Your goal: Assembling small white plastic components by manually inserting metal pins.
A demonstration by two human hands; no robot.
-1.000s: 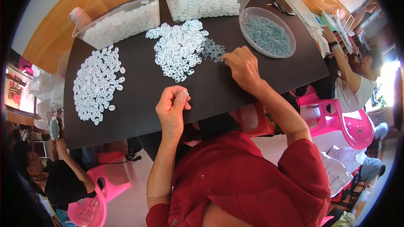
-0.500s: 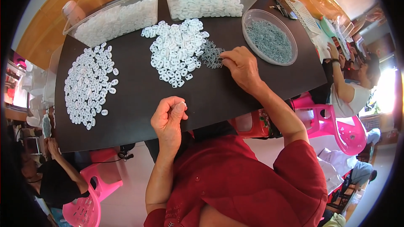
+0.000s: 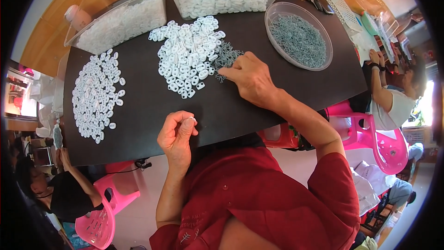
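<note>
The black table point(image 3: 152, 106) takes up most of the view, matte and dark, so every pale piece on it shows up sharply. At its far edge stand two clear plastic bins point(image 3: 115, 18), both heaped with white rings. Nearer, a loose middle pile point(image 3: 185, 55) of the same white rings spreads flat, and a second, thinner spread point(image 3: 95, 92) lies off to the left. On the right sits a clear round bowl point(image 3: 298, 34) full of small grey pins; a little heap of those grey pins point(image 3: 226, 58) lies on the table, touching the middle pile's right edge.

The right hand point(image 3: 252, 78) reaches forward, its fingertips narrowed down into the grey heap; whether a pin is already caught between them I cannot tell. The left hand point(image 3: 175, 136) is held up near the table's front edge, thumb and forefinger pinched on one white ring point(image 3: 190, 120), small, smooth, an oval with a hole.

The risks look small but real, I'd say. The ring is slick hard plastic held right over the table's edge, so a loosened pinch could drop it to the floor. The pins are thin and tangled, so the right fingers might lift several at once or scatter them into the white pile.
</note>
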